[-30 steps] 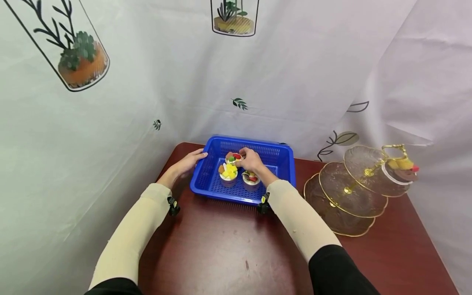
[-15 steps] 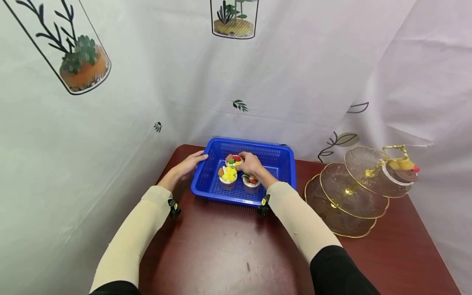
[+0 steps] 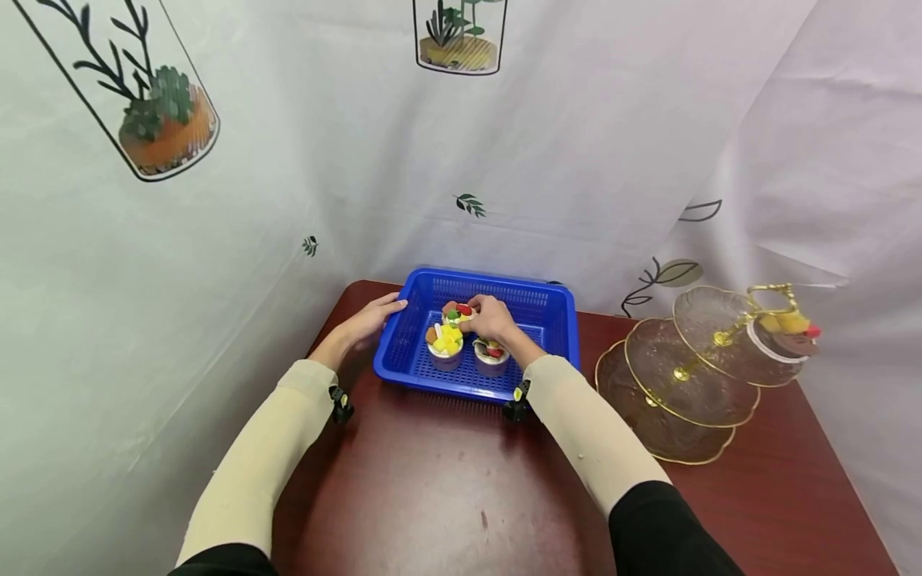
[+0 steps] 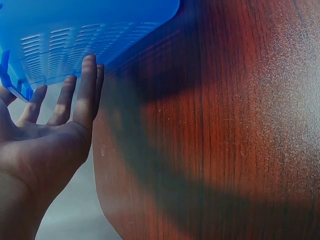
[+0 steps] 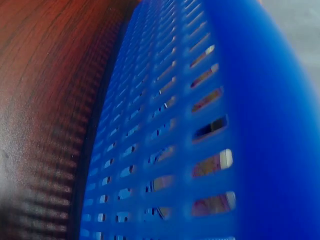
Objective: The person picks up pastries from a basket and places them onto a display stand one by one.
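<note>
In the head view, my right hand (image 3: 495, 318) reaches into the blue plastic basket (image 3: 392, 364) and pinches the rear dessert cup (image 3: 455, 313), topped with red, green and brown pieces. Its fingers hide the right side of that cup. Two more dessert cups stand in front: one with yellow cubes (image 3: 446, 346), one with red and green pieces (image 3: 491, 357) partly under the right hand. My left hand (image 3: 366, 320) touches the basket's left rim, its fingers extended along the outer wall (image 4: 65, 50) in the left wrist view. Only the basket's slotted side (image 5: 165, 125) shows in the right wrist view.
A three-tier glass stand (image 3: 691, 376) with gold edges stands at the right of the red-brown table (image 3: 432, 496). A dessert cup (image 3: 781, 334) with yellow and red topping sits on its top tier. A printed white cloth (image 3: 389, 160) hangs behind the table.
The right hand's fingers have shifted slightly at the rear cup, and the cup has moved a little toward me and the hand. The left hand stays at the rim.
</note>
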Demonstrator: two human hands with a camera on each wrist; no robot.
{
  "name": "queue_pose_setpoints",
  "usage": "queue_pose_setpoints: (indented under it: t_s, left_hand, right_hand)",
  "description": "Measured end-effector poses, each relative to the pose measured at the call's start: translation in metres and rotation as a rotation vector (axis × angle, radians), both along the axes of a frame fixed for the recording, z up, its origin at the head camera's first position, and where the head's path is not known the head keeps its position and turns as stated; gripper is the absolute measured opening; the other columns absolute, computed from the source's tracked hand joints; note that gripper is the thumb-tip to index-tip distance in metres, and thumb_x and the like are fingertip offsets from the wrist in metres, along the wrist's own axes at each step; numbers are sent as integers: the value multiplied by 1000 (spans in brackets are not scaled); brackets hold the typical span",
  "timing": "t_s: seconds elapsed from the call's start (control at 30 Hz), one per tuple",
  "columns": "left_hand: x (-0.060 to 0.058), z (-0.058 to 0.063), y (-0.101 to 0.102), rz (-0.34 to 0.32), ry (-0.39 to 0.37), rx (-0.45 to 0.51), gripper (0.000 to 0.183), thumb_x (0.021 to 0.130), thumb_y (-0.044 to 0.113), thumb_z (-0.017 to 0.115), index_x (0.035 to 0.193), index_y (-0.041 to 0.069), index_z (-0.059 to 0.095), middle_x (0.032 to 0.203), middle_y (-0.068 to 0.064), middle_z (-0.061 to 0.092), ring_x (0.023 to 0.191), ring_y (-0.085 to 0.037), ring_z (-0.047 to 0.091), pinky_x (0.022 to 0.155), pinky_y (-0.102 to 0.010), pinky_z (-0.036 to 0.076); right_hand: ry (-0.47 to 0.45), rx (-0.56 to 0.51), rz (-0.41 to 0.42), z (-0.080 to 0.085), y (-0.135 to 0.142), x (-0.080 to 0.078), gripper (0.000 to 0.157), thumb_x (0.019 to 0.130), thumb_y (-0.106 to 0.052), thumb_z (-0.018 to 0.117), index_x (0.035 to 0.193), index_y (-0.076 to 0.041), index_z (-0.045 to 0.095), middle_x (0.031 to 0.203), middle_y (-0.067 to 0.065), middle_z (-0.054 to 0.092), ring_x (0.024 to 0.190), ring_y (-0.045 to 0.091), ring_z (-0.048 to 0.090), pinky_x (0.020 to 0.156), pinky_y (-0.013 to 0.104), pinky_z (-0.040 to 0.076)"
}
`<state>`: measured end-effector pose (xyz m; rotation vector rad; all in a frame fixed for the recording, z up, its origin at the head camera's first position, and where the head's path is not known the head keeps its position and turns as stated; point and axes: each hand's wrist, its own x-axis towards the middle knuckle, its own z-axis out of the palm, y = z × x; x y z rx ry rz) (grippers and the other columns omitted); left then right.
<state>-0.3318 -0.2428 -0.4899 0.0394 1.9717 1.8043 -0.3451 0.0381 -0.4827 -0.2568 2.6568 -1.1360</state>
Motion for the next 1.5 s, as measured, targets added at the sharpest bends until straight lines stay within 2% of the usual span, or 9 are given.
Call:
queue_pose_setpoints:
  t_s: [0.2,0.37,0.5,0.77,0.9,1.1,1.5]
  left_hand:
    - [-2,0,1,8,-13,9,59,103,42,51,155,22,30,139,-19,54,116,-38,61,87,-51,55]
    - [-1,3,0,14,-15,9,61,103,42,51,155,21,29,139,-21,53,115,-38,61,87,-52,55]
    - [2,5,1,-10,-18,5,61,104,41,49,157,19,26,141,-23,51,116,-39,61,87,-51,55]
    - [-3,0,-1,-26,12,-24,60,104,42,47,156,20,26,142,-21,50,118,-39,59,87,-51,55]
    - [-3,0,-1,-21,18,-25,61,104,43,48,156,20,27,140,-21,52,115,-37,61,86,-52,56]
    - [-2,0,-1,-9,-2,4,60,105,40,48,156,19,27,141,-22,51,116,-38,61,87,-52,55]
    - [-1,2,0,-15,-3,3,59,105,40,48,156,18,27,142,-23,50,121,-42,57,89,-52,54]
  right_hand:
    - [46,-11,-6,5,5,2,57,82,-35,81,128,-10,59,122,9,62,105,25,60,86,40,54]
    - [92,-27,12,16,8,4,60,81,-38,81,129,-10,60,120,9,62,105,25,60,86,42,53]
    - [127,-43,24,23,9,5,57,82,-36,80,128,-10,60,116,7,63,102,23,60,84,41,53]
    - [195,-20,79,46,14,14,55,83,-35,80,128,-12,60,111,4,65,99,19,61,82,37,54]
    - [214,-36,94,59,21,23,58,82,-38,81,130,-12,60,113,3,65,101,18,61,83,37,54]
    - [223,-123,107,74,36,40,60,80,-41,82,129,-15,60,113,1,65,102,19,61,83,37,54]
    - [317,-182,93,90,69,73,61,80,-42,83,130,-17,60,118,-1,65,107,18,63,91,40,54]
